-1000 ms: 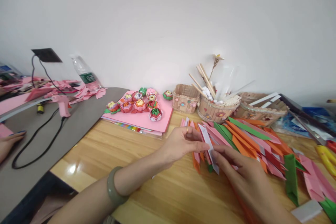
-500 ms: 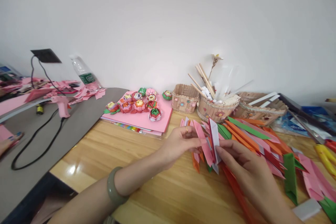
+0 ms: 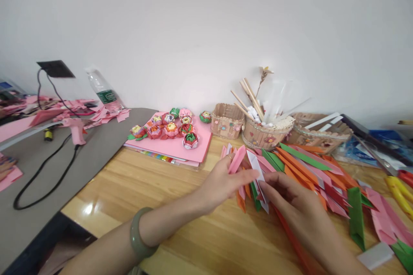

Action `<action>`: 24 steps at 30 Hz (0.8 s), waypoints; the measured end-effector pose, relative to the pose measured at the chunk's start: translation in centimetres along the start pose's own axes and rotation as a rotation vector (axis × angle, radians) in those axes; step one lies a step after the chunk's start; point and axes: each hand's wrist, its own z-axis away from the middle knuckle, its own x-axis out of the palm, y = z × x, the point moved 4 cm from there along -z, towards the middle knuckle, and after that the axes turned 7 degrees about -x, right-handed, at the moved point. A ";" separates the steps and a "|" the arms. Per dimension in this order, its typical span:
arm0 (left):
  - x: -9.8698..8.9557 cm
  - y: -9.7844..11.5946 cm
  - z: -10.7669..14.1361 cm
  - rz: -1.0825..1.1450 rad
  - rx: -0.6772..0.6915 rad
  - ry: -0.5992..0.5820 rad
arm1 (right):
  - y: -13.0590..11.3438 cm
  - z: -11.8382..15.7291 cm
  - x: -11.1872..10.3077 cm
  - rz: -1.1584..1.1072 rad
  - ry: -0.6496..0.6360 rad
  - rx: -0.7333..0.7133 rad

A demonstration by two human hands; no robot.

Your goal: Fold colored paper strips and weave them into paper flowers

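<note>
My left hand (image 3: pixel 216 187) is closed on a pink folded paper strip (image 3: pixel 237 160), which sticks up between the fingers. Its thumb reaches across to a pale lilac folded paper strip (image 3: pixel 254 163). My right hand (image 3: pixel 292 200) pinches that lilac strip at its lower right side. Behind and below both hands, more folded strips in orange, green and pink lie on the wooden table (image 3: pixel 155 189). To the right spreads a larger pile of orange strips (image 3: pixel 297 165), with a green strip (image 3: pixel 356 219) near its front.
Folded paper flowers (image 3: pixel 171 129) sit on pink sheets (image 3: pixel 202 144). Behind stand decorated wooden-stick baskets (image 3: pixel 227 121). On the left grey mat are a pink glue gun (image 3: pixel 76 131), its looped cable and a plastic bottle (image 3: pixel 108 94). Another person's hand (image 3: pixel 6 167) shows at far left. Yellow-handled scissors (image 3: pixel 398 193) lie right.
The pink strip has tilted and shifted left in my left hand, away from the lilac one. My left thumb now stretches to the lilac strip. At far left, the other person's hand has moved.
</note>
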 end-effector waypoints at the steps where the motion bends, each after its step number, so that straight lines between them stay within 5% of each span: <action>1: 0.0 0.2 0.0 -0.051 0.044 0.004 | 0.1 0.0 0.0 0.028 -0.011 -0.008; 17: -0.2 -0.8 -0.6 -0.085 -0.050 0.050 | 0.4 0.4 -0.1 0.125 -0.010 -0.015; 24: -1.0 -0.5 -0.7 0.057 -0.088 0.151 | 0.2 0.4 -1.4 0.111 0.176 0.021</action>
